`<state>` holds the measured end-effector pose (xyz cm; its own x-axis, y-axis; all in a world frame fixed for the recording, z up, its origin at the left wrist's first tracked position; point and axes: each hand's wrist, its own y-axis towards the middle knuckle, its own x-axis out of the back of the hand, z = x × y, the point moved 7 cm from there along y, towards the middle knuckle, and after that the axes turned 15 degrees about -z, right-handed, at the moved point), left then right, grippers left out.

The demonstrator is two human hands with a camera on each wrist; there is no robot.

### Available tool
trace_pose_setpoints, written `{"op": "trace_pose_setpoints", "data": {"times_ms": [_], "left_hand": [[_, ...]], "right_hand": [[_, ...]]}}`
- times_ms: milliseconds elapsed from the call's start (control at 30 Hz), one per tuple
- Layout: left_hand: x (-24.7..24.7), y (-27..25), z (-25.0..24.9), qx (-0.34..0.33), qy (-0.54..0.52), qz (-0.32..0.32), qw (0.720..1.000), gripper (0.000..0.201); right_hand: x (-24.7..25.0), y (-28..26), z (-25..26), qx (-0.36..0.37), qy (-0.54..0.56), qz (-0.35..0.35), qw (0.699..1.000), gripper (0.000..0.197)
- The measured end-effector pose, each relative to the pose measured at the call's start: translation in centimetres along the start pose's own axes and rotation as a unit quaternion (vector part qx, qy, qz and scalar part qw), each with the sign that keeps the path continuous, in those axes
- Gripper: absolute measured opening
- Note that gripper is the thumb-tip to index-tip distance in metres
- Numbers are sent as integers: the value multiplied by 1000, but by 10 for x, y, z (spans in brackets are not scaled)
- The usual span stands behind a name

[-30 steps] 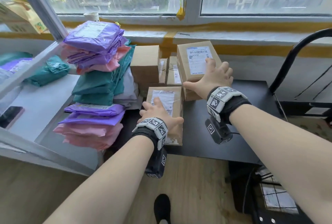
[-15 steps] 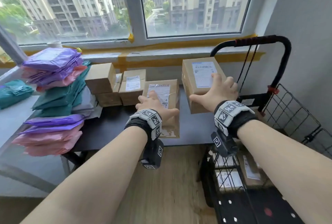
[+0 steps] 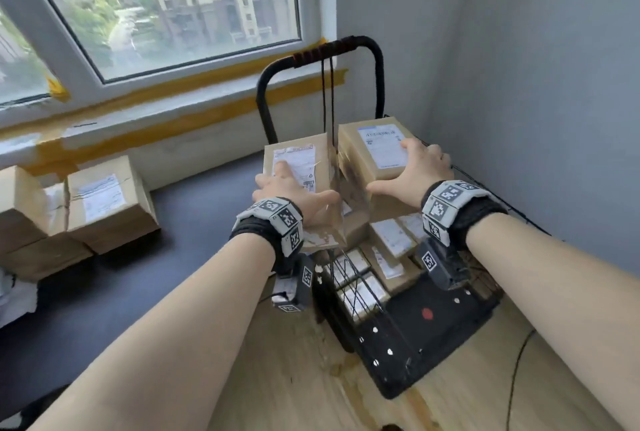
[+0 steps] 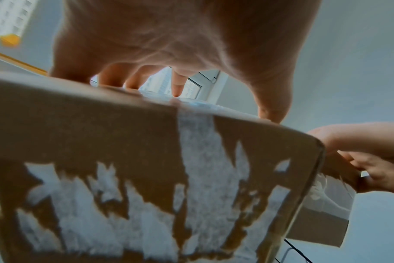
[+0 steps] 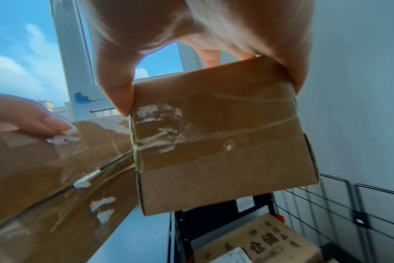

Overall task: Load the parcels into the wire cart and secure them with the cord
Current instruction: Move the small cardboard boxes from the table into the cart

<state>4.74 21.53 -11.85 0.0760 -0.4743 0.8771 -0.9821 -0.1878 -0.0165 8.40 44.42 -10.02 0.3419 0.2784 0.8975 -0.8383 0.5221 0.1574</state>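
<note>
My left hand [image 3: 294, 185] grips a flat brown parcel [image 3: 313, 160] from above, its taped end [image 4: 146, 178] filling the left wrist view. My right hand [image 3: 412, 171] grips a second cardboard parcel [image 3: 374, 150] by its sides [image 5: 218, 135]. Both parcels hang side by side over the black wire cart [image 3: 408, 337], which holds several labelled boxes [image 3: 391, 240]. A dark cord [image 3: 327, 98] hangs from the cart's handle [image 3: 346, 44] between the two parcels.
More cardboard boxes [image 3: 104, 202] sit on the dark table [image 3: 194, 219] at the left under the window. A grey wall [image 3: 536, 101] stands close behind the cart on the right. The wooden floor [image 3: 304, 378] lies below.
Both hands lifted their parcels off the table and carried them right, over the cart. The view swung right with them; the bag stacks have left the frame.
</note>
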Motion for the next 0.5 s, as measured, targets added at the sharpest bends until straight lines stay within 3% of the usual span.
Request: {"op": "trace_pose_setpoints", "data": {"times_ms": [267, 500], "left_hand": [[-66, -3, -71, -37, 9, 37, 999, 105], [-141, 21, -114, 23, 50, 39, 998, 99]], "right_hand": [[-6, 36, -88, -64, 2, 6, 998, 107], [-51, 115, -137, -14, -10, 78, 997, 108]]}}
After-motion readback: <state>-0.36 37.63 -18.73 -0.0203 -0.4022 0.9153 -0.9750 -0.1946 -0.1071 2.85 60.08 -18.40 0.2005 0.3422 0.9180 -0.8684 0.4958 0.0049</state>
